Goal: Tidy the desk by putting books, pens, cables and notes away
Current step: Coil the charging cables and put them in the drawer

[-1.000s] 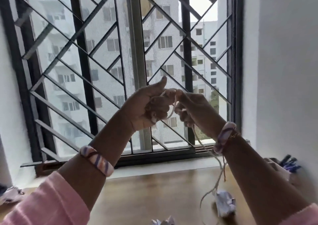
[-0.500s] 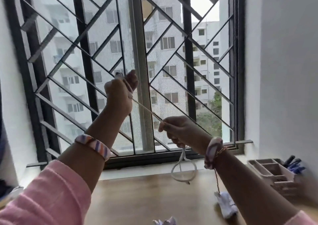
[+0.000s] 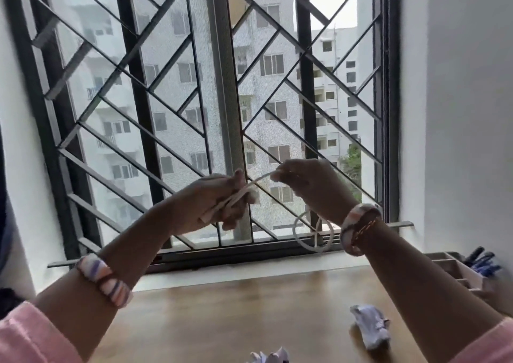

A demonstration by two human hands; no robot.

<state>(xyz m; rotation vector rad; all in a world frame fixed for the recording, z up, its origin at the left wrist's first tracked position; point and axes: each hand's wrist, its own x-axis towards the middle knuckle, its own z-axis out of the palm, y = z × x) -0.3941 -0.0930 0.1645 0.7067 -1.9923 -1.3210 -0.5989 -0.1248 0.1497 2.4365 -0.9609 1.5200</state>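
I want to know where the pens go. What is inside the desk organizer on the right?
The organizer has several bare tray slots, and dark and blue pens stand at its far end. The right forearm covers its near part, so anything there is hidden.

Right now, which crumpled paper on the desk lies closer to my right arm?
The crumpled paper just beside the right forearm; the other crumpled paper sits at the picture's bottom edge, nearer the middle.

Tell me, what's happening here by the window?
A person is winding up a white cable in the air above a wooden desk. The left hand holds the gathered turns, while the right hand pinches the strand and a loop hangs below it. Crumpled notes lie on the desk, and pens sit in an organiser at the right.
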